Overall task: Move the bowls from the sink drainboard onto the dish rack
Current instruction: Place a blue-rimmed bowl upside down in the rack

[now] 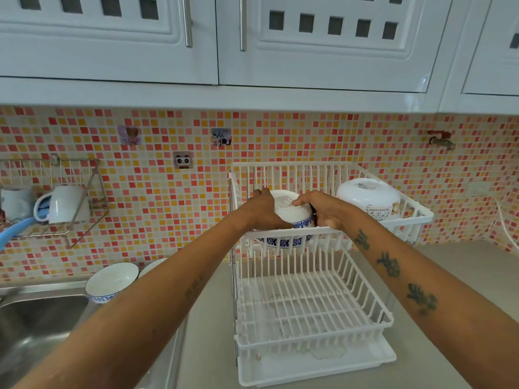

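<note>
Head view: I see both hands clasping an upside-down blue-patterned bowl (pixel 292 213), left hand (pixel 264 210) and right hand (pixel 323 211) on its sides, at the upper tier of the dish rack (pixel 331 313), centre frame. A white bowl (pixel 370 199) already sits there, upper right. Two bowls (pixel 111 280) remain on the drainboard (pixel 168 346), lower left; I judge the task about half done. Mugs (pixel 63 203) hang left, clear of the path.

2 bowls (pixel 292 211) in rack (pixel 309 310) top tier; sink (pixel 42 318) left.
</note>
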`<state>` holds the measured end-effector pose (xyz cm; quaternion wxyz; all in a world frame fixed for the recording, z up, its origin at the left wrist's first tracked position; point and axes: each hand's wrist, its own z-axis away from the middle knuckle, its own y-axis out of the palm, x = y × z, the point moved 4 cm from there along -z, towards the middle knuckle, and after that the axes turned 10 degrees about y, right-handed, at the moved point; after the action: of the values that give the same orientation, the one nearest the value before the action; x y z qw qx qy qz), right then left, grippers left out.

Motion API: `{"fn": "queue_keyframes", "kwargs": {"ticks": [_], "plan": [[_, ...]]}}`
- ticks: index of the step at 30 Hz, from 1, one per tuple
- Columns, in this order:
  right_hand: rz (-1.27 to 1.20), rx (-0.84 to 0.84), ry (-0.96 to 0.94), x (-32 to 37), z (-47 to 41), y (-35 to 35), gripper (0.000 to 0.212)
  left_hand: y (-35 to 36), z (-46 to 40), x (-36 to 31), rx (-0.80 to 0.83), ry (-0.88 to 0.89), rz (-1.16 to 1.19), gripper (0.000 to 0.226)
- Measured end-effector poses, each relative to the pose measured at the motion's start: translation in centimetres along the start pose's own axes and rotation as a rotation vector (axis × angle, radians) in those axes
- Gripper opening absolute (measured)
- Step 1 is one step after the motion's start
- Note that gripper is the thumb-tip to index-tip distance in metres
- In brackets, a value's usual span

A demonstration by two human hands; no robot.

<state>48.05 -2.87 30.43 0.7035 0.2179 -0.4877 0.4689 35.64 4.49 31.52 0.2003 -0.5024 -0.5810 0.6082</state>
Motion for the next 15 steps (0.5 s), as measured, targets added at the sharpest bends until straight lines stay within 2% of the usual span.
{"fn": "queue_keyframes", "kwargs": {"ticks": [11, 12, 14, 15], "plan": [[0.049, -0.047, -0.051, 0.2, 0.9, 0.3, 0.031, -0.1, 0.3, -0.1, 0.002, -0.003, -0.009, 0.101], [0.052, -0.063, -0.076, 0.4, 0.7, 0.2, 0.040, -0.2, 0.5, -0.3, 0.003, 0.001, -0.030, 0.102], [0.093, -0.108, -0.158, 0.8, 0.3, 0.0, 0.072, -0.5, 0.9, -0.6, -0.002, 0.012, -0.053, 0.104], [0.120, -0.140, -0.221, 1.0, 0.6, 0.1, 0.080, -0.8, 1.1, -0.8, -0.009, 0.021, -0.041, 0.105]]}}
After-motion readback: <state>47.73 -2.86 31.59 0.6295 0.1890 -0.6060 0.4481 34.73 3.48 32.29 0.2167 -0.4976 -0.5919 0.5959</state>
